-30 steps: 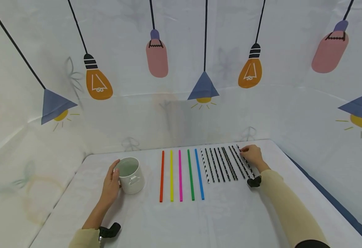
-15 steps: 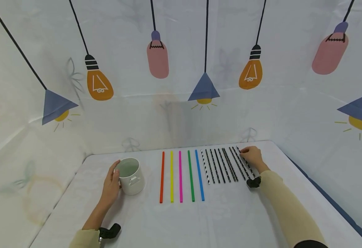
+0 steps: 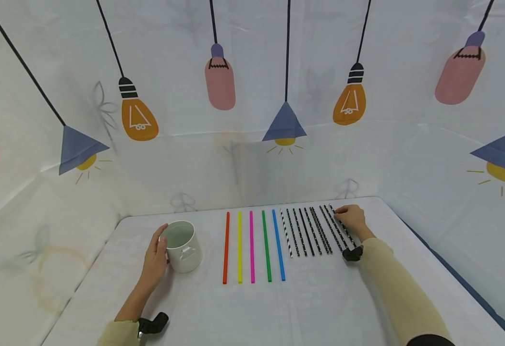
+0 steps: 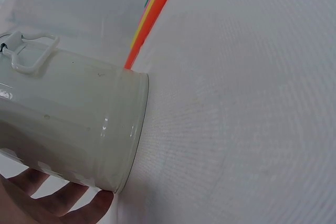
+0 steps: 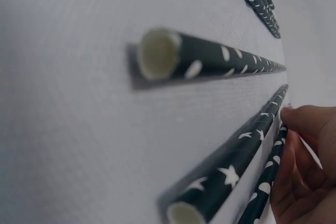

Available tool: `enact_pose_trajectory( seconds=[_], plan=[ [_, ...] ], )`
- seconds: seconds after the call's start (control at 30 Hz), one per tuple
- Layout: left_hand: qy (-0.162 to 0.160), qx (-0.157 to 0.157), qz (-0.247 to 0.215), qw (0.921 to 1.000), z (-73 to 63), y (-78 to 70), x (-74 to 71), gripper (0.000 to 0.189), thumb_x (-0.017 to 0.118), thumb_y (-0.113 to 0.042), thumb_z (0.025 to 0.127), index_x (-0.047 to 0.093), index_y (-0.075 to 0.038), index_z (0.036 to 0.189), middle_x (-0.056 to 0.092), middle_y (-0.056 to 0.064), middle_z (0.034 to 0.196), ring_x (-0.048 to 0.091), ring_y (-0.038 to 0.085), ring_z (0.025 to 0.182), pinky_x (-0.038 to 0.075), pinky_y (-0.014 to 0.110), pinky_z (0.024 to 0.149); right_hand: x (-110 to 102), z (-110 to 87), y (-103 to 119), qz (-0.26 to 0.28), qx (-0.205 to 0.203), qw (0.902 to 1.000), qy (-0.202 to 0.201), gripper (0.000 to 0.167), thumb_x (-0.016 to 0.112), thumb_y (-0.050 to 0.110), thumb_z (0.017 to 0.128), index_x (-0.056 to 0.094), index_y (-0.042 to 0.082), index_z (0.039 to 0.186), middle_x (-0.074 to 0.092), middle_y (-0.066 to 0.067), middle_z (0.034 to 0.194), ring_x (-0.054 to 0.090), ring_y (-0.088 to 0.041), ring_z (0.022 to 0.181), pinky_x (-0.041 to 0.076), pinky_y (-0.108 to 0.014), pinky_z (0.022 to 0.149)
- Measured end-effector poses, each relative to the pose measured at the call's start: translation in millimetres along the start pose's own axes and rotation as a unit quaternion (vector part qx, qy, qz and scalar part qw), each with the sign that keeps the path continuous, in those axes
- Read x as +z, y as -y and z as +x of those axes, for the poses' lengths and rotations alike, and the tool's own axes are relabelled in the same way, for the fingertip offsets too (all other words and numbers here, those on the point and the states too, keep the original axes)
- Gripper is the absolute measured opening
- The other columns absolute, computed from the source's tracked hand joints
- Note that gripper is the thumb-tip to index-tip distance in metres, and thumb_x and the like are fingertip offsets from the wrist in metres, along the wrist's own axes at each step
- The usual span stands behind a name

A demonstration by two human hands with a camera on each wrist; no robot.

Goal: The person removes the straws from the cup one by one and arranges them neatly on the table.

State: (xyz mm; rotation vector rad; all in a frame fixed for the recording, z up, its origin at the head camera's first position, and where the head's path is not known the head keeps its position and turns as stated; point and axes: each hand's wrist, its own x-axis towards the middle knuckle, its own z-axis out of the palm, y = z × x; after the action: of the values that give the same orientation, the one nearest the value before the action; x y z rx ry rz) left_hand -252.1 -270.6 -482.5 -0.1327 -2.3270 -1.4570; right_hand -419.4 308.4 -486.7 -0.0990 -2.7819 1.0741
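Observation:
My left hand (image 3: 154,262) grips the side of a white cup (image 3: 185,254) standing on the table at the left; a small loop handle (image 4: 35,51) juts from its wall. In the left wrist view the fingertips (image 4: 89,205) curl against the cup near its base. At the far right end of a row of black-and-white patterned straws, my right hand (image 3: 353,219) pinches a dark straw with white spots (image 5: 265,186) between thumb and fingers. Close beside it lies a star-patterned straw (image 5: 229,176), and further over is another dark spotted straw (image 5: 226,60).
Between the cup and the patterned straws lie single red (image 3: 226,250), yellow (image 3: 240,250), pink (image 3: 252,250), green (image 3: 266,250) and blue (image 3: 279,250) straws, side by side. A white sheet with printed lamps (image 3: 284,120) rises behind the table (image 3: 235,312).
Almost nothing differs. The right wrist has shifted very slightly to the left while the fingers stay at the same straw; the left hand keeps its hold on the cup.

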Motion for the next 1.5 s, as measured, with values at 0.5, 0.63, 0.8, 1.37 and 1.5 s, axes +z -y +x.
enact_pose_trajectory(
  seconds=[0.5,0.63,0.8,1.37,1.5],
  plan=[
    [0.010,-0.012,-0.006,0.9999,-8.8,-34.9,-4.0,0.049,0.026,-0.025,0.108,0.026,-0.004,0.152,0.034,0.031,0.145,0.045,0.044,0.116,0.053,0.041,0.068,0.4,-2.8,1.1,0.002,0.006,1.0000,-0.006,0.031,0.065,0.017,0.089,0.068,-0.007,0.109,0.067,-0.022,0.101,0.062,-0.028,0.082,0.051,-0.040,0.070],
    [0.009,-0.011,-0.001,0.9999,-12.1,-45.6,-4.4,0.048,0.026,-0.024,0.108,0.026,-0.003,0.151,0.035,0.031,0.145,0.045,0.042,0.113,0.052,0.042,0.069,0.5,-3.0,0.6,0.004,0.005,1.0000,-0.007,0.031,0.064,0.017,0.089,0.068,-0.007,0.109,0.067,-0.022,0.101,0.062,-0.029,0.082,0.051,-0.041,0.071],
    [0.012,-0.014,-0.005,0.9998,-8.2,-32.8,-4.0,0.048,0.026,-0.022,0.108,0.025,-0.005,0.152,0.033,0.029,0.146,0.044,0.043,0.115,0.052,0.043,0.071,1.2,-3.6,1.1,0.007,0.012,0.9998,-0.011,0.031,0.064,0.016,0.089,0.068,-0.007,0.109,0.067,-0.022,0.100,0.063,-0.028,0.079,0.052,-0.040,0.069],
    [0.000,-0.013,0.008,0.9999,-1.2,-1.1,0.2,0.047,0.026,-0.028,0.108,0.025,-0.016,0.154,0.034,0.022,0.148,0.044,0.039,0.119,0.051,0.035,0.070,2.5,-2.3,-2.6,0.008,0.016,0.9998,-0.002,0.031,0.064,0.018,0.090,0.068,-0.006,0.110,0.067,-0.021,0.100,0.062,-0.026,0.079,0.052,-0.038,0.069],
    [-0.001,-0.012,0.008,0.9999,-0.9,-0.6,0.3,0.047,0.026,-0.028,0.108,0.026,-0.016,0.153,0.034,0.022,0.149,0.043,0.039,0.121,0.051,0.034,0.070,2.3,-2.6,-2.8,0.008,0.013,0.9999,-0.004,0.031,0.064,0.018,0.090,0.068,-0.005,0.109,0.067,-0.020,0.099,0.062,-0.026,0.079,0.052,-0.038,0.068]
  ],
)
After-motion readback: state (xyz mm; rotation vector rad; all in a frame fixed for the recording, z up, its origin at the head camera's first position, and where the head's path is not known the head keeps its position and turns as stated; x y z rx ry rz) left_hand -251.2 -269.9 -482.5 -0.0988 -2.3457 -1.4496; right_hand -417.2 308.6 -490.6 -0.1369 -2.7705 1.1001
